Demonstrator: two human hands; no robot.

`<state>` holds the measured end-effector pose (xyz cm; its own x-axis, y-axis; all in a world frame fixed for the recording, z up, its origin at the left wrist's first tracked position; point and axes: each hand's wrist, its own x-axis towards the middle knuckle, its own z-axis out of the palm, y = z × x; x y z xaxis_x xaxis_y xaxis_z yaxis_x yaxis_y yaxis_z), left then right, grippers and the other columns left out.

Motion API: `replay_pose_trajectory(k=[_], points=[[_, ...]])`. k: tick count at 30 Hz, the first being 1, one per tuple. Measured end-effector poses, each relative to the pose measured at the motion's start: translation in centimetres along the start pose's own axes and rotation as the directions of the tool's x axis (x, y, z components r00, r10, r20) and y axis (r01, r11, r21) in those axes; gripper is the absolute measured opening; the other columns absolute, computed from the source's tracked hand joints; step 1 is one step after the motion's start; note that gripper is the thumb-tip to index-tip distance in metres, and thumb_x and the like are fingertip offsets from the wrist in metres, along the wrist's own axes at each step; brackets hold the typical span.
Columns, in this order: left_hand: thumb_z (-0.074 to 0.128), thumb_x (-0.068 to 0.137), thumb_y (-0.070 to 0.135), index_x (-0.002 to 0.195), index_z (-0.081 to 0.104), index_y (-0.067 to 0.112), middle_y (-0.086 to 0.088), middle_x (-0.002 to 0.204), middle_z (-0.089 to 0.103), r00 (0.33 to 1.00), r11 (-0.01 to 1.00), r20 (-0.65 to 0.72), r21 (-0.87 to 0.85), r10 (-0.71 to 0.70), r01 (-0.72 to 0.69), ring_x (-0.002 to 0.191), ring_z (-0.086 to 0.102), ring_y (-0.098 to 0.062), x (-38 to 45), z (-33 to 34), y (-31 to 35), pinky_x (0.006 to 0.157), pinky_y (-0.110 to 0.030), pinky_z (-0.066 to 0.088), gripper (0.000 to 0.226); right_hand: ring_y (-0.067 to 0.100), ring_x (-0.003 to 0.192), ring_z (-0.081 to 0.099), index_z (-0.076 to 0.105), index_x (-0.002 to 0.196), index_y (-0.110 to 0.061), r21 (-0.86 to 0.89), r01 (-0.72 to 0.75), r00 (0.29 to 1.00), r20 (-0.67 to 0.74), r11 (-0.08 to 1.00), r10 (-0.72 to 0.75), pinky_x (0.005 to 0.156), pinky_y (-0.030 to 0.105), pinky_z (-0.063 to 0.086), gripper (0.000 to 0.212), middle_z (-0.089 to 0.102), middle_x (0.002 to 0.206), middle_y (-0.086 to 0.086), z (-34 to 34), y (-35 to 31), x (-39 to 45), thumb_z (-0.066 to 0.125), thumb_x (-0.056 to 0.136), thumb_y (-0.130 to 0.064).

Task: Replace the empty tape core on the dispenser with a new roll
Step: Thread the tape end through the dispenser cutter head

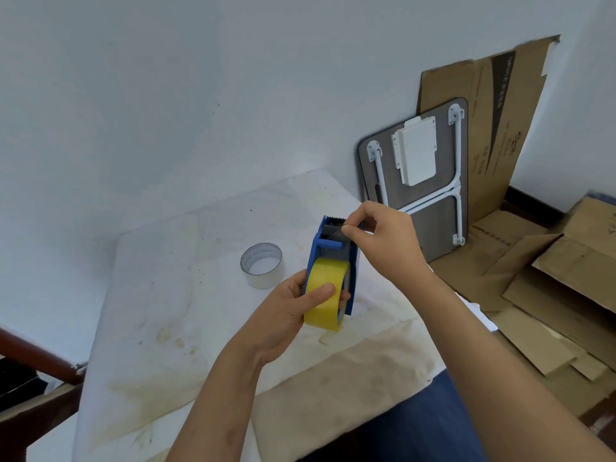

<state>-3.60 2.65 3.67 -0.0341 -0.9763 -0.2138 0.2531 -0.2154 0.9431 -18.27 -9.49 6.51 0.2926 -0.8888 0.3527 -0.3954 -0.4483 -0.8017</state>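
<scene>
A blue tape dispenser [352, 261] is held above the white covered table [173, 295], its toothed blade end pointing away from me. A yellow tape roll [325, 271] sits in its near end. My left hand [286, 315] grips the roll and the dispenser's near end, thumb on the roll's face. My right hand [383, 238] pinches the tape's free end between thumb and forefinger, just behind the blade. The empty white core [261, 270] stands on the table left of the dispenser, apart from both hands.
A folded lap table [430, 195] leans on the wall at the right, with flattened cardboard [533, 278] behind and beside it on the floor. A dark wooden rail [36, 358] runs at the lower left. The table's cover is stained.
</scene>
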Motion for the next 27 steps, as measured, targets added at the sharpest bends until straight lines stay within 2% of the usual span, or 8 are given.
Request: replay_pose_trajectory(k=[2, 6, 7, 10, 12, 17, 22, 27], points=[[0.065, 0.083, 0.022, 0.12, 0.063, 0.011, -0.008, 0.098, 0.077, 1.0, 1.0, 0.002, 0.002, -0.004, 0.004, 0.087, 0.072, -0.017, -0.1, -0.1, -0.1, 0.079, -0.028, 0.059, 0.038, 0.021, 0.079, 0.064, 0.068, 0.08, -0.01, -0.017, -0.023, 1.0, 0.002, 1.0, 0.023, 0.074, 0.036, 0.056, 0.005, 0.071, 0.081, 0.003, -0.1, 0.1, 0.0, 0.067, 0.084, -0.014], [0.066, 0.083, 0.023, 0.121, 0.063, 0.011, -0.009, 0.102, 0.077, 1.0, 1.0, -0.01, 0.031, 0.002, -0.001, 0.091, 0.072, -0.019, -0.1, -0.2, -0.2, 0.084, -0.031, 0.059, 0.04, 0.019, 0.074, 0.061, 0.066, 0.079, -0.011, -0.018, -0.039, 0.998, -0.039, 0.999, 0.038, 0.061, 0.015, 0.045, 0.008, 0.068, 0.077, 0.002, 0.1, 0.2, -0.3, 0.067, 0.086, -0.016], [0.067, 0.082, 0.024, 0.121, 0.063, 0.011, -0.01, 0.103, 0.077, 1.0, 0.999, -0.016, 0.045, 0.003, -0.003, 0.094, 0.072, -0.02, -0.1, -0.2, -0.2, 0.087, -0.033, 0.058, 0.041, 0.018, 0.074, 0.061, 0.066, 0.08, -0.011, -0.011, -0.047, 0.997, -0.056, 0.999, 0.046, 0.06, 0.014, 0.045, 0.008, 0.067, 0.077, 0.002, 0.3, 0.2, -0.4, 0.066, 0.086, -0.017], [0.068, 0.082, 0.026, 0.12, 0.065, 0.013, -0.011, 0.109, 0.076, 1.0, 0.996, -0.025, 0.087, -0.004, 0.006, 0.099, 0.072, -0.022, -0.1, -0.5, -0.1, 0.094, -0.037, 0.056, 0.041, 0.019, 0.08, 0.065, 0.064, 0.08, -0.013, 0.026, -0.076, 0.994, -0.078, 0.997, 0.077, 0.069, 0.03, 0.054, 0.008, 0.069, 0.081, 0.003, 0.4, 0.6, -0.7, 0.065, 0.087, -0.017], [0.069, 0.082, 0.027, 0.119, 0.067, 0.015, -0.01, 0.111, 0.076, 1.0, 0.992, -0.028, 0.128, -0.013, 0.016, 0.101, 0.072, -0.021, -0.1, -0.9, 0.1, 0.097, -0.038, 0.054, 0.039, 0.021, 0.082, 0.066, 0.063, 0.081, -0.013, 0.035, -0.09, 0.993, -0.077, 0.995, 0.093, 0.071, 0.036, 0.055, 0.009, 0.069, 0.081, 0.003, 0.3, 0.8, -0.9, 0.065, 0.088, -0.018], [0.07, 0.081, 0.026, 0.116, 0.067, 0.017, -0.006, 0.103, 0.077, 0.999, 0.989, -0.038, 0.149, 0.006, 0.0, 0.097, 0.072, -0.019, -0.1, -1.0, 0.3, 0.092, -0.035, 0.055, 0.037, 0.019, 0.086, 0.064, 0.064, 0.084, -0.013, 0.102, -0.09, 0.994, -0.048, 0.991, 0.096, 0.076, 0.033, 0.053, 0.007, 0.069, 0.086, 0.003, 0.6, 0.5, -0.9, 0.064, 0.089, -0.018], [0.068, 0.082, 0.024, 0.118, 0.066, 0.013, -0.005, 0.097, 0.077, 0.998, 0.998, -0.067, 0.068, 0.015, -0.01, 0.09, 0.073, -0.017, -0.2, -0.9, 0.2, 0.083, -0.029, 0.058, 0.037, 0.01, 0.09, 0.063, 0.07, 0.085, -0.022, 0.138, -0.14, 0.985, 0.122, 0.98, 0.123, 0.075, 0.018, 0.046, 0.011, 0.07, 0.093, -0.004, 0.6, 0.0, -0.5, 0.064, 0.09, -0.029], [0.07, 0.08, 0.025, 0.115, 0.069, 0.014, -0.008, 0.098, 0.077, 0.996, 0.996, -0.086, 0.088, -0.01, 0.017, 0.092, 0.073, -0.019, -0.6, -1.3, -0.2, 0.085, -0.034, 0.058, 0.036, 0.008, 0.093, 0.062, 0.077, 0.088, -0.018, 0.089, -0.187, 0.961, 0.222, 0.978, 0.164, 0.082, 0.025, 0.048, 0.03, 0.073, 0.097, -0.004, 0.1, -0.5, -0.6, 0.06, 0.091, -0.042]])
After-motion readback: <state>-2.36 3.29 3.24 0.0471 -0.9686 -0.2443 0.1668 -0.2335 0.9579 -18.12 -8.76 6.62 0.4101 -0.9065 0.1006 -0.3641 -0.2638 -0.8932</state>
